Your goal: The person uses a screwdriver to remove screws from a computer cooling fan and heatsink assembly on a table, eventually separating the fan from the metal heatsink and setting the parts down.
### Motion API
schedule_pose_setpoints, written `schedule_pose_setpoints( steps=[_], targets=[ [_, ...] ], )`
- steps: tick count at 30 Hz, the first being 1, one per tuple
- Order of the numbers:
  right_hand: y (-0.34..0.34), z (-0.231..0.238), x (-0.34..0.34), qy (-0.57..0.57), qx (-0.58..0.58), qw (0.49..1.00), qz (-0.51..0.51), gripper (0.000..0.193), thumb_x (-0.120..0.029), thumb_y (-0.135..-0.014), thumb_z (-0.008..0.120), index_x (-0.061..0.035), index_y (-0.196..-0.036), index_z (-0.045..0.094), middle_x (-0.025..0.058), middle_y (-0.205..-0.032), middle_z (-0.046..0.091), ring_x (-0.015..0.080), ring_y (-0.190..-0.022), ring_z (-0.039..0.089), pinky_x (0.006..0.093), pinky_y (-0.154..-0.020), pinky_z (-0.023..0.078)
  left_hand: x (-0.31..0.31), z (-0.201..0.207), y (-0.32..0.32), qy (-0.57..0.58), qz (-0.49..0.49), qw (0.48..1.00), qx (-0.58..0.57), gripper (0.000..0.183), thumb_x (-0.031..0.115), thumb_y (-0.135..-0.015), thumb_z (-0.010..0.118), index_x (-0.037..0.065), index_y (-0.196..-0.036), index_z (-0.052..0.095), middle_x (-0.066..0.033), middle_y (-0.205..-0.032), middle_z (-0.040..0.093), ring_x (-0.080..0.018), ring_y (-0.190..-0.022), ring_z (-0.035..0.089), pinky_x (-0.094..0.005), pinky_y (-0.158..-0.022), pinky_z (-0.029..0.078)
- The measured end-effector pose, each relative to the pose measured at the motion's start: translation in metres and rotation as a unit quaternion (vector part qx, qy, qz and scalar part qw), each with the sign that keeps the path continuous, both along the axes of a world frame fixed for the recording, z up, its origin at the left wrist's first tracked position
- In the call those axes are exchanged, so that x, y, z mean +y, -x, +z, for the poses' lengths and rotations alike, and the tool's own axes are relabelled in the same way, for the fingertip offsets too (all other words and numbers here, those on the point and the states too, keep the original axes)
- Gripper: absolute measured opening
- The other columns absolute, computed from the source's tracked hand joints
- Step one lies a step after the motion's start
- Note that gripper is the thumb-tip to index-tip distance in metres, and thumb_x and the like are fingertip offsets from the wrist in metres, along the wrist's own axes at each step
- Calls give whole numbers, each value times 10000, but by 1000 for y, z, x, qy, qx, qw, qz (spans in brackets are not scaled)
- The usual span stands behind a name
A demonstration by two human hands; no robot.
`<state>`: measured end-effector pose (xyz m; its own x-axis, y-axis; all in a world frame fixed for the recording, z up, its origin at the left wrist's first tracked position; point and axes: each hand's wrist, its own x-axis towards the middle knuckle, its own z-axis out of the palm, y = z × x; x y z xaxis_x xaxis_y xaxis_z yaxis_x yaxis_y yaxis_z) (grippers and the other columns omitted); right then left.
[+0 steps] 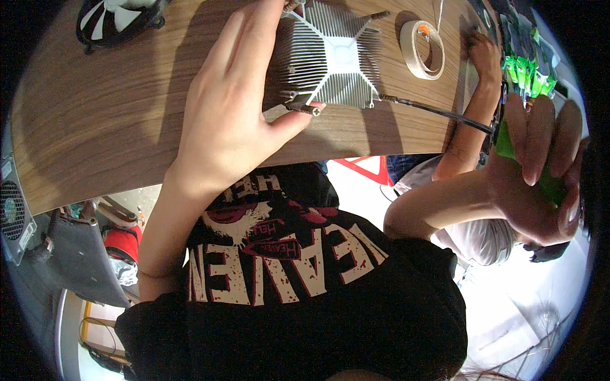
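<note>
A silver finned heat sink (342,54) is over the wooden tabletop, with spring-loaded screws at its corners. My left hand (232,95) grips its left side, thumb along the near edge beside one corner screw (311,110). My right hand (540,162) is closed around the green handle of a screwdriver (438,110). Its long dark shaft runs left, and the tip meets the screw at the near right corner of the heat sink. My left fingertips are partly cut off by the upper edge of the view.
A roll of tape (422,51) lies right of the heat sink. A black fan with white blades (117,22) sits at the far left of the table (95,127). Another person's arm (473,108) rests at the table's right end. Green-topped items (530,73) stand beyond.
</note>
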<state>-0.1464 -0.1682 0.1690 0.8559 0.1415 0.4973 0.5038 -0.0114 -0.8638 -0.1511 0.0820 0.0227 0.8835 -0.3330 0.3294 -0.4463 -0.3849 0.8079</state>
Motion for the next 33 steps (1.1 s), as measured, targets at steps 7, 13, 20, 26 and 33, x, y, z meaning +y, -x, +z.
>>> schedule_pose_setpoints(
  steps=[7, 13, 20, 26, 33],
  targets=[
    [-25, -18, -6, -172, 128, 932, 291, 503, -499, -742, 719, -65, -915, 535, 56, -952, 484, 86, -686, 485, 255, -662, 357, -5, 5, -1, 42, 18, 999, 12, 966, 219, -705, 797, -40, -1433, 217, -269, -1332, 427, -369, -1201, 488, -389, -973, 425],
    [-19, -31, 14, -270, 56, 947, 167, 460, -338, -874, 573, 14, -1163, 507, 96, -1114, 447, 218, -955, 447, 365, -839, 350, -9, 5, 6, 36, 45, 996, -65, 1059, 191, -591, 874, 21, -1458, 291, -209, -1401, 402, -316, -1308, 403, -428, -1016, 415],
    [-35, -34, 37, -296, -80, 915, 263, 533, -508, -991, 308, -96, -1311, 415, 143, -843, 591, 140, -416, 462, 238, -352, 397, -42, 64, 3, 155, -59, 985, -49, 520, -8, -826, 631, -40, -1315, 458, -161, -1273, 535, -244, -1191, 522, -360, -1015, 407],
    [-23, -16, 41, -154, -89, 982, 62, 329, -247, -997, 469, -84, -1277, 414, 120, -840, 620, 111, -578, 541, 248, -476, 450, -66, 82, -5, 151, -107, 983, 17, 322, -30, -874, 614, -53, -1192, 572, -107, -1065, 661, -160, -986, 627, -272, -893, 475],
    [-5, -17, 11, -50, -159, 986, -15, 300, -197, -985, 499, -50, -1246, 503, 16, -823, 542, 59, -725, 468, 221, -654, 393, -78, 81, -16, 114, -86, 988, -54, 217, 26, -804, 724, -12, -981, 603, -47, -867, 671, -93, -760, 604, -235, -719, 483]
  ],
)
